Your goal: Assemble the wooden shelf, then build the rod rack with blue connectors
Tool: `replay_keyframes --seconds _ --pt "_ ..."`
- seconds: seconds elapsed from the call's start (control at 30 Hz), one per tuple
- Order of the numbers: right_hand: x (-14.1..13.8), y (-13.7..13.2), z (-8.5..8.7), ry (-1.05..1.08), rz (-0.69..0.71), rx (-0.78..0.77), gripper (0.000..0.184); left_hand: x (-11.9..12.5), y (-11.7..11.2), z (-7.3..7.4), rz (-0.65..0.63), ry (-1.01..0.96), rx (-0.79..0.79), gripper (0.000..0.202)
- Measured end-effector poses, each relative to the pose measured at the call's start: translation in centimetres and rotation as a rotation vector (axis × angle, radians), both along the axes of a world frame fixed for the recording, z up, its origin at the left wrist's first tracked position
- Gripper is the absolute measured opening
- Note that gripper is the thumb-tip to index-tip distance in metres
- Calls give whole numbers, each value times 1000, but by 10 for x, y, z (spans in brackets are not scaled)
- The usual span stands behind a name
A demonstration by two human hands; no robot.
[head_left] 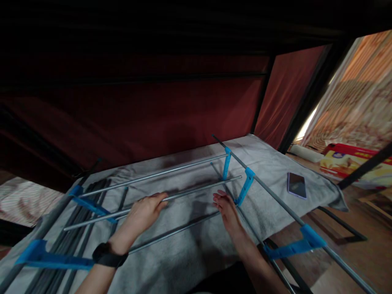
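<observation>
My left hand (143, 214), with a black band (110, 255) on the wrist, is closed around a grey metal tube (202, 188). The tube slants across a partly built frame, its right end free in the air near a blue plastic connector (246, 185). A second tube seems to run close beside it on the left; my hand hides where they meet. Fingers apart and holding nothing, my right hand (226, 208) hovers left of that connector. More blue connectors (94, 208) join the side tubes on the left, and another (297, 243) sits at the lower right.
A grey cloth (263, 208) covers the surface under the frame. Several loose dark tubes (61, 249) lie at the left. A phone (297, 185) rests on the cloth at the right. Beyond are dark posts, red panels (183, 114) and a red-and-yellow package (352, 163) on the floor.
</observation>
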State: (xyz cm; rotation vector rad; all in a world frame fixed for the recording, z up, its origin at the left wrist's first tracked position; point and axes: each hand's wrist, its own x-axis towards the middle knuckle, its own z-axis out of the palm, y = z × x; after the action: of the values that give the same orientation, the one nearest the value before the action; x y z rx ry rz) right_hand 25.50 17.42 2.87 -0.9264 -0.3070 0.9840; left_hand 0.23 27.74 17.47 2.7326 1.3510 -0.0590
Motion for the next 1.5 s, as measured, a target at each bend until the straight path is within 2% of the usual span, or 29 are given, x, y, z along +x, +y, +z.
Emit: replay_keyframes --seconds 0.13,0.27,0.4,0.5,0.7,0.93,1.13,1.27,1.5 --pt "16 9 -4 79 43 60 27 -11 -19 -43 28 -60 40 32" --pt "33 22 -14 154 79 7 18 -16 -31 -62 29 -108 33 27" --pt "44 34 -28 114 90 -88 12 -17 -31 -69 61 -178 48 27" --pt "48 39 -32 86 76 -139 11 -18 -27 -73 46 -228 51 29" --pt "37 49 -17 46 71 -148 12 -23 -15 -81 25 -243 62 28" --pt "19 67 3 78 94 -93 9 -41 8 -107 8 -290 180 33" --pt "20 79 -2 131 95 -96 12 -45 18 -118 39 -214 217 34" --pt "27 89 -8 140 122 -130 7 -36 21 -121 22 -201 207 33" --pt "37 100 -6 133 105 -165 7 -22 29 -123 27 -206 204 34"
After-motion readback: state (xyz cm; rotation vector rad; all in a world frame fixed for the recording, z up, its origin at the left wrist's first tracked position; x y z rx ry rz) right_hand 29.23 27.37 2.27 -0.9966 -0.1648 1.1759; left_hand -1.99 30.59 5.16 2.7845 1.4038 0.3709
